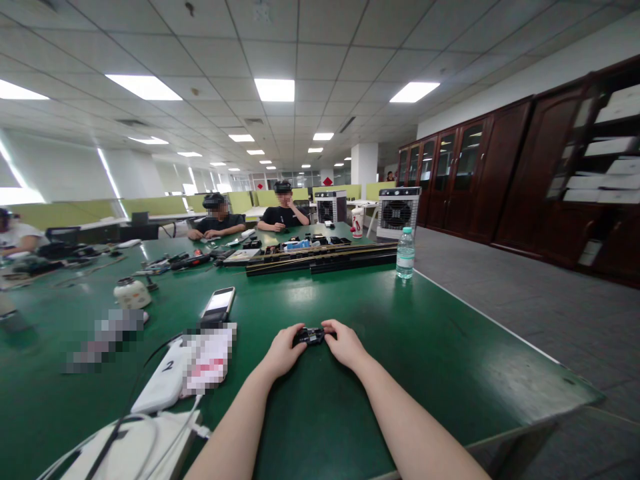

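A small black piece with some silvery detail (313, 336) is held low over the green table, between both hands. My left hand (286, 350) closes on its left end, thumb toward me and fingers on the far side. At the opposite end, my right hand (345, 342) grips it in the same way. The piece is too small to tell its exact kind, and the fingertips hide its two ends. Whether it touches the tabletop I cannot tell.
On the green table (430, 347), a water bottle (405, 255) stands beyond my right hand. Long black bars (330, 261) lie across the far side. To the left are a phone (219, 303), a white power bank (165, 377), cables and a jar (131, 293). Several people sit beyond.
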The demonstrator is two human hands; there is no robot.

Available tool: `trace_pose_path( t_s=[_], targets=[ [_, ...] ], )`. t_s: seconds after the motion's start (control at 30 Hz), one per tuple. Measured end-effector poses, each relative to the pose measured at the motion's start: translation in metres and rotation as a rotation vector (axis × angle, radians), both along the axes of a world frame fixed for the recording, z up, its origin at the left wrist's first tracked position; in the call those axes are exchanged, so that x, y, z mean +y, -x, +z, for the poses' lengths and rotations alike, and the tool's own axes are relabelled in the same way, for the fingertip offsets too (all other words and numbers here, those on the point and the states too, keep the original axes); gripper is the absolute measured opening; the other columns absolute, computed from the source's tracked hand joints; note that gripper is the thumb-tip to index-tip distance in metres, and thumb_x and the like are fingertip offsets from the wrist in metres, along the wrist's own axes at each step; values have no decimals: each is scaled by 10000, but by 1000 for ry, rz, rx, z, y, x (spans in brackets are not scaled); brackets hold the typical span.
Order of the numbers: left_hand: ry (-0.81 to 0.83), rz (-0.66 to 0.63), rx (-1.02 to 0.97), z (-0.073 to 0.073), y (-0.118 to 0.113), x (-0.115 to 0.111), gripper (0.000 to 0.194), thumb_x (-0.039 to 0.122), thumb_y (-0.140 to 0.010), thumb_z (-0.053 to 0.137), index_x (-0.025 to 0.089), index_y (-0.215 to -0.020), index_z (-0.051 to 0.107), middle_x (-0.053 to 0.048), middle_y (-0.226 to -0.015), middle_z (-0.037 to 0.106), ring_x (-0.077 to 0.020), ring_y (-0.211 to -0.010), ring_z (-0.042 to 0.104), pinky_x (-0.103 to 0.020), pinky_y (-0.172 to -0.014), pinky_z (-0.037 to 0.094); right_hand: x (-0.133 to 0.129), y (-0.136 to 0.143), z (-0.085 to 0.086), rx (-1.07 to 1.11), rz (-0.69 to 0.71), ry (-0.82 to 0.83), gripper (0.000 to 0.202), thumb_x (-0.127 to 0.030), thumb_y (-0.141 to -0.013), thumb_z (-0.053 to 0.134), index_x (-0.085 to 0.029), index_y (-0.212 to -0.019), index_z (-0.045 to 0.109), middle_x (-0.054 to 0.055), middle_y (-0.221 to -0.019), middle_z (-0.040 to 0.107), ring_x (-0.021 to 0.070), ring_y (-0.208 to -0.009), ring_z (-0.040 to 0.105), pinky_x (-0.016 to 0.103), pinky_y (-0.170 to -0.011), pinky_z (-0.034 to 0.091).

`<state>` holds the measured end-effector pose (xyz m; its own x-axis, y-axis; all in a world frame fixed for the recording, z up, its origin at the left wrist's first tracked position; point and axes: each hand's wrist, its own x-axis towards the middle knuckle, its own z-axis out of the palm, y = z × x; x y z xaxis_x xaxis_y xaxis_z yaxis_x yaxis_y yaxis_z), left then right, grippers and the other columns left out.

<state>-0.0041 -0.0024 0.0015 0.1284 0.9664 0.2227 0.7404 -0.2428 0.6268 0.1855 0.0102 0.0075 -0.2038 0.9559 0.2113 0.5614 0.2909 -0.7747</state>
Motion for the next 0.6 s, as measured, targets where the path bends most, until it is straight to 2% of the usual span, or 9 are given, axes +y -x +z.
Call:
trace_pose_path(
  t_s=[0.17, 0.6],
  targets=[
    [13, -1, 21, 1, -1, -1, 476, 150, -768, 583, 139, -1243, 568, -124, -1261, 613, -249, -1178, 541, -372, -1044, 391, 0, 0, 0, -2, -5, 6, 350, -108, -791, 529, -203, -1109, 641, 54, -1048, 721, 180, -1040, 649, 304, -951, 464],
    [2, -5, 3, -1, 1, 0, 460, 169, -768, 591, 172, -1228, 580, -110, -1256, 620, -254, -1171, 550, -380, -1035, 397, 1, 0, -2, 10, 7, -2, 340, -112, -785, 535, -204, -1093, 646, 57, -1061, 717, 181, -1041, 650, 311, -952, 470]
  ],
)
